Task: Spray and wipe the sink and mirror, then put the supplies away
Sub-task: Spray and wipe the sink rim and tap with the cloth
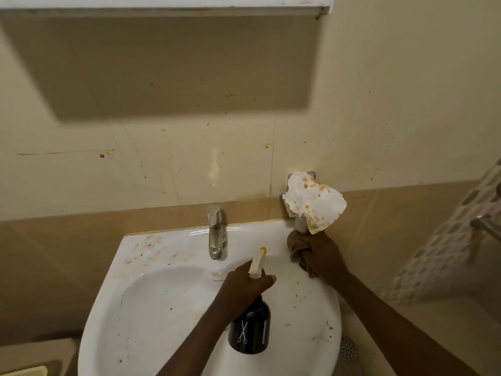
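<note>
One spray bottle [249, 325] gripped in the left hand [245, 287], one brown cloth [299, 249] bunched in the right hand [322, 257], both over one sink [151, 302].

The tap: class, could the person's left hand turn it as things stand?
Probably not at once. The left hand grips the spray bottle, so its fingers are taken. The path to the tap over the sink looks free, but the bottle must go down first.

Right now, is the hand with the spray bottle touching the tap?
Apart. The head view shows the left hand gripping the spray bottle over the basin, with bare white sink between it and the tap.
</note>
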